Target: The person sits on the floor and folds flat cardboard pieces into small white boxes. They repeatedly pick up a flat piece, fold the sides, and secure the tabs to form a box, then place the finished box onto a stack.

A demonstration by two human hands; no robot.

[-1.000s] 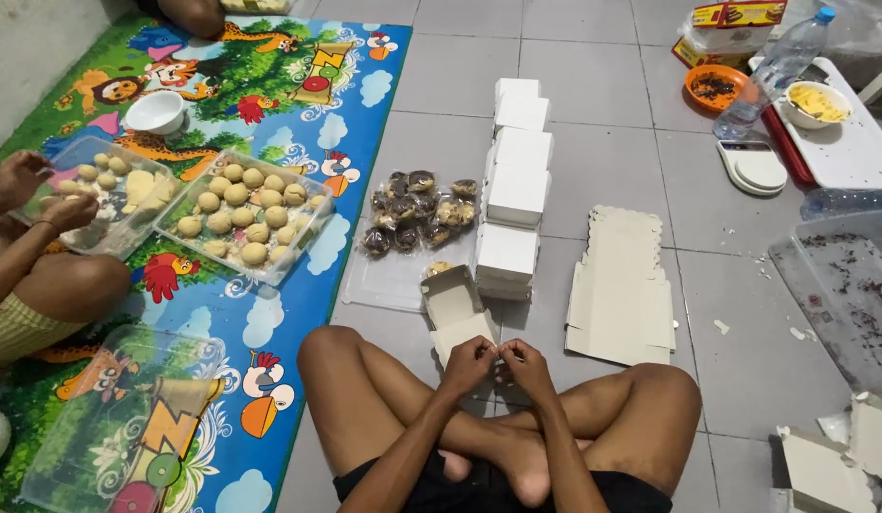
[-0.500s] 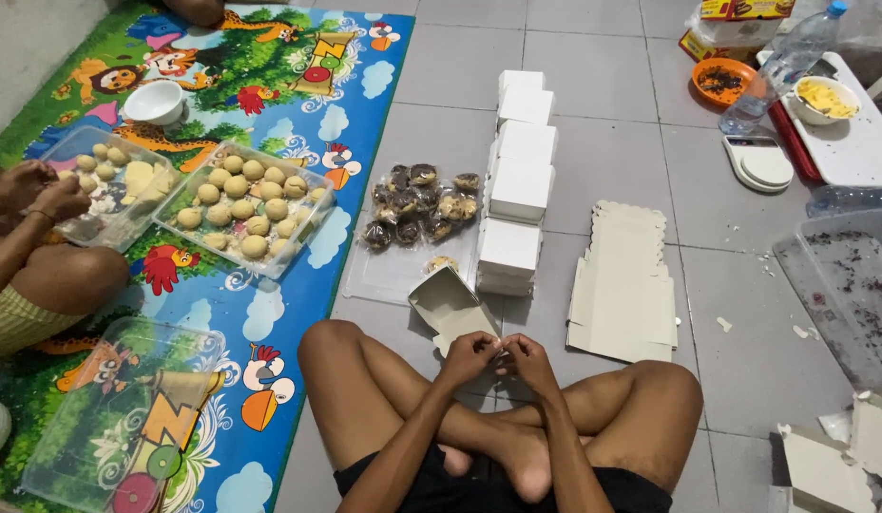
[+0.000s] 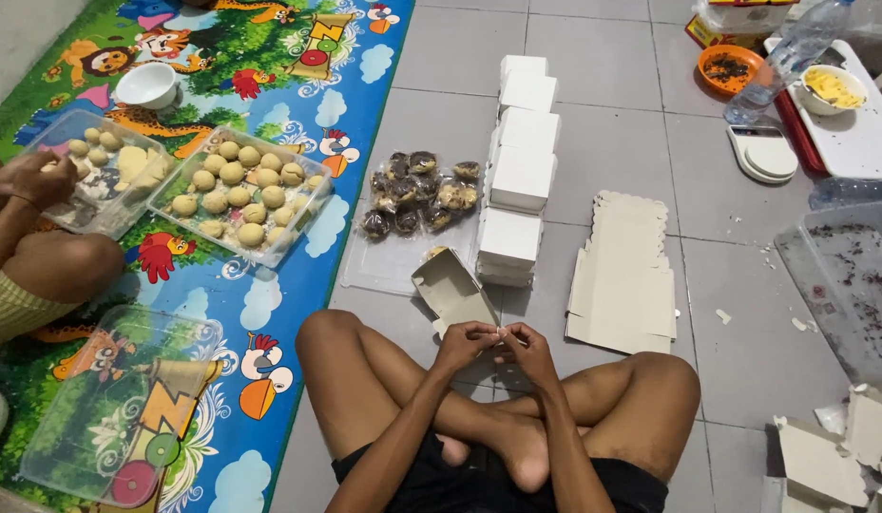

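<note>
Hands barely shifted, left hand (image 3: 467, 339) and right hand (image 3: 525, 344) still pinching a tiny white bit together, open box (image 3: 452, 288) just beyond.

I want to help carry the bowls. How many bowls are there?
3. A white bowl on the colourful mat, top left; an orange bowl on the floor, top right; a white bowl of yellow food on the white board beside it. More may lie out of view.
</note>
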